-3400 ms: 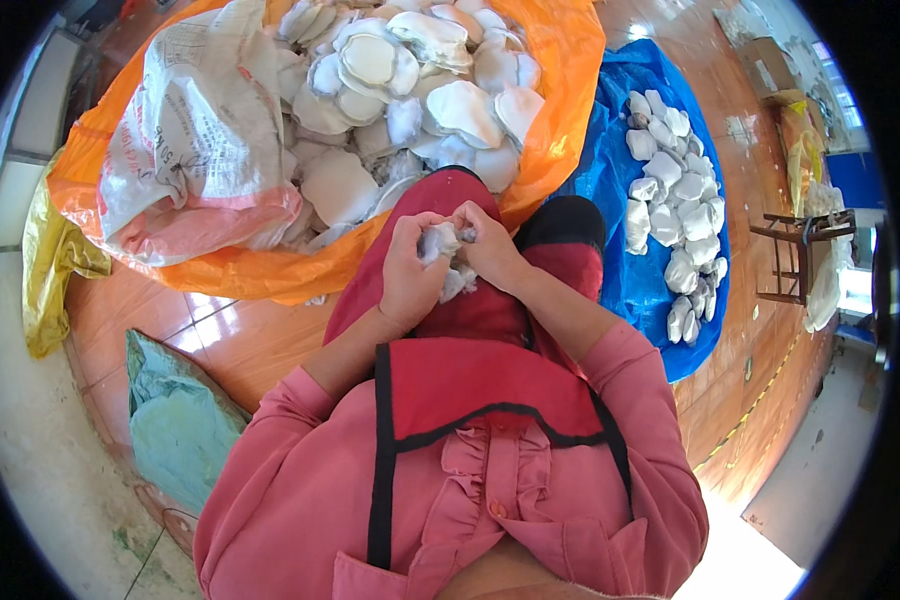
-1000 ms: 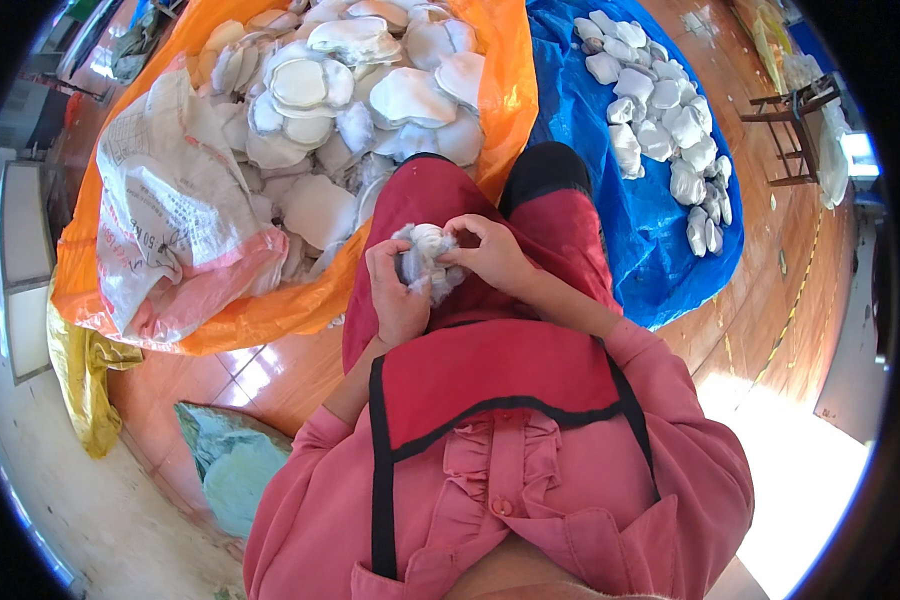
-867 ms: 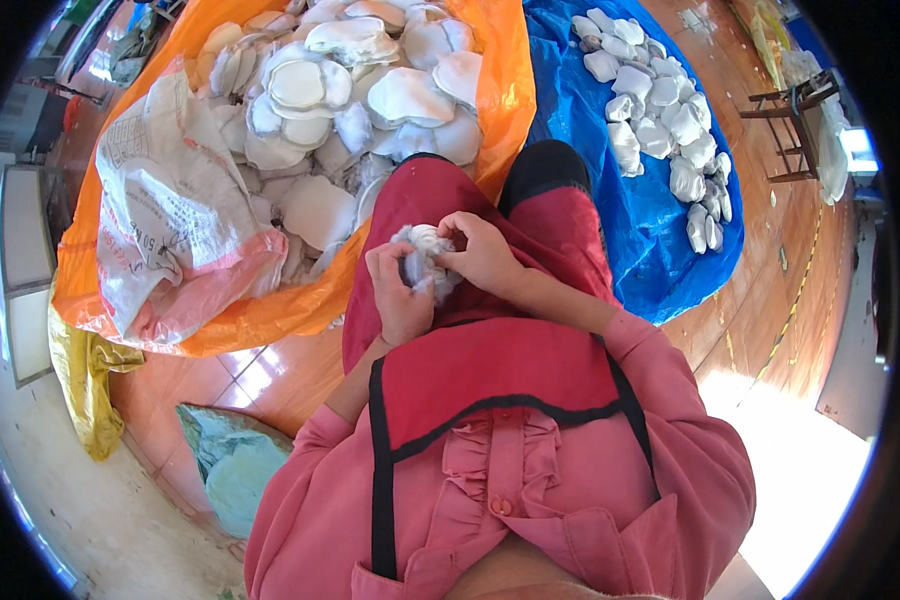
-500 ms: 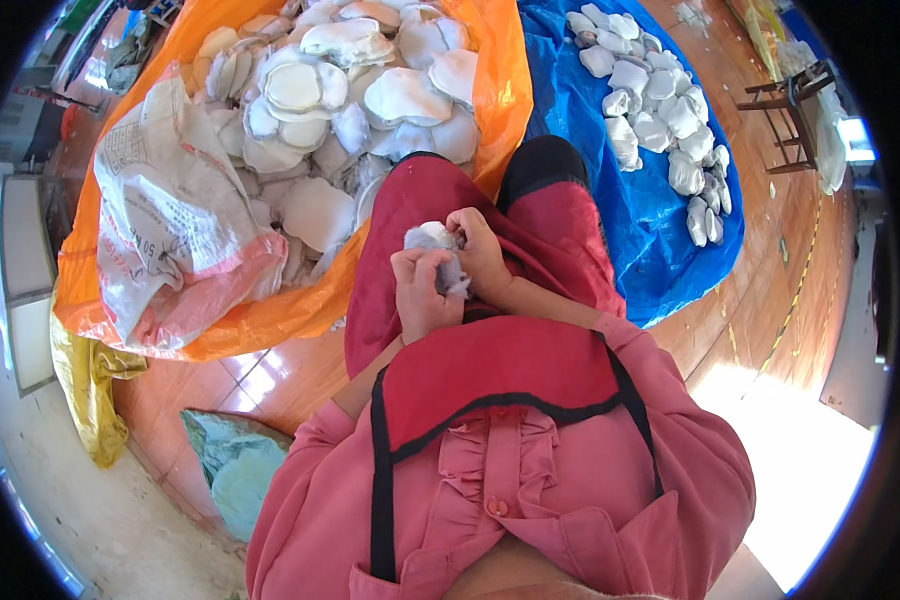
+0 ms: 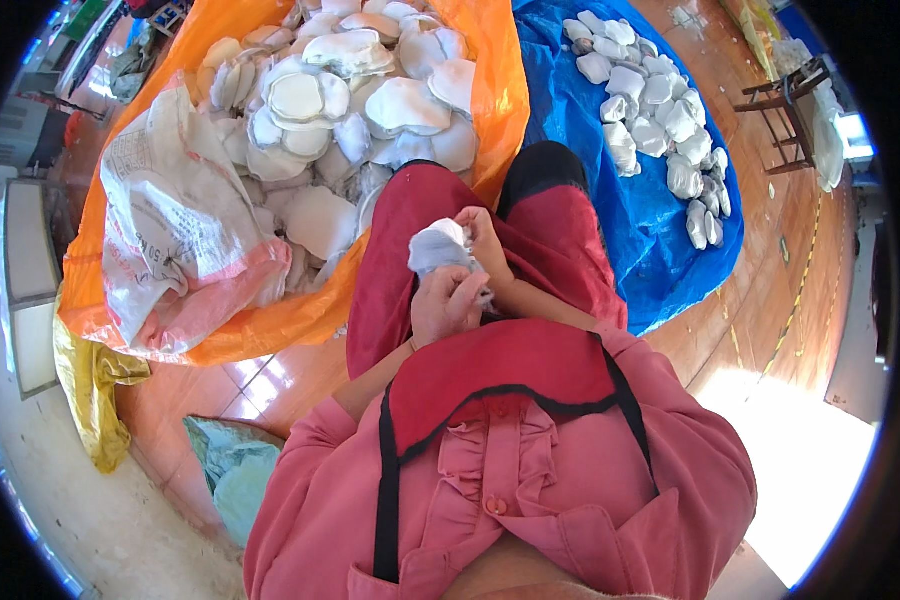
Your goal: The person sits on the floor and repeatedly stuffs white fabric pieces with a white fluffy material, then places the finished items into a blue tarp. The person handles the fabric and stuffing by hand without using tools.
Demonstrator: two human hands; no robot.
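Over my lap, both hands are on a soft white-and-grey fluffy piece (image 5: pixel 436 247), its rounded far end showing. My left hand (image 5: pixel 446 303) grips its near end with the fingers curled over it. My right hand (image 5: pixel 487 246) pinches its right edge, and its fingertips are partly hidden. Past my left knee, a large orange sheet or bag (image 5: pixel 502 95) holds a heap of flat white rounded pads (image 5: pixel 407 102). Beyond my right knee, white bundled pieces (image 5: pixel 653 137) lie in a row on a blue sheet (image 5: pixel 582 215).
A crumpled white woven sack (image 5: pixel 175 215) lies over the orange one's left side. On the tiled floor are a yellow bag (image 5: pixel 92 385) and a pale green bag (image 5: pixel 242 480) to my left. A brown wooden stool (image 5: pixel 792 120) stands at the far right.
The fluffy piece now shows more of its white far end. My left hand has shifted slightly toward me and right along it; my right hand has moved a little to the right.
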